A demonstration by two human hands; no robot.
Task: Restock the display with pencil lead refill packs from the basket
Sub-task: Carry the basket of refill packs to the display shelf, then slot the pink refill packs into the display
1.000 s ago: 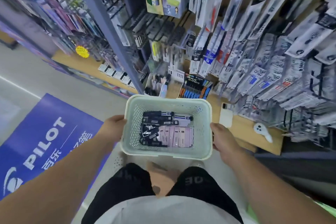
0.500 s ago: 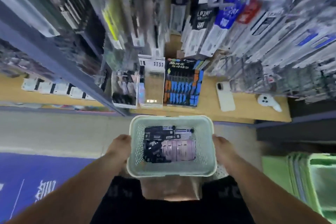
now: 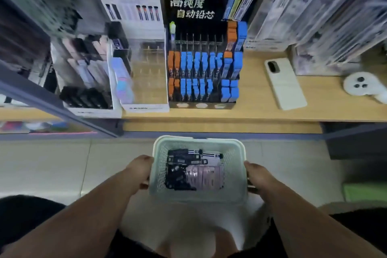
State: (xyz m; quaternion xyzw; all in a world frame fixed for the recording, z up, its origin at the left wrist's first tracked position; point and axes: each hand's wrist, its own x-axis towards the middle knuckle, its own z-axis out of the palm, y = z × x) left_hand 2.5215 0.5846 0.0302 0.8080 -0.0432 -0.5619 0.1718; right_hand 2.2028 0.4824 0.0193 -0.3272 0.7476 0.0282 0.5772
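A pale green mesh basket [image 3: 236,174] hangs low above the floor, in front of the shelf. My left hand [image 3: 139,170] grips its left side and my right hand [image 3: 256,176] grips its right side. Inside lie black lead refill packs [image 3: 180,165] and pink ones [image 3: 204,177]. On the wooden shelf [image 3: 257,109] stands a black Pilot lead display [image 3: 204,44] with orange and blue packs in rows. Left of it is a clear display box [image 3: 146,75], mostly bare, with one pastel pack at its left.
A white phone [image 3: 284,84] and a white controller [image 3: 362,86] lie on the shelf to the right. Another display box with dark and pale packs [image 3: 83,81] stands at the left behind a grey upright [image 3: 52,102]. Hanging packets fill the upper right. Tiled floor lies below.
The view has dropped lower and closer to the shelf, so the displays look larger. The basket has come down toward the floor, still held by both hands.
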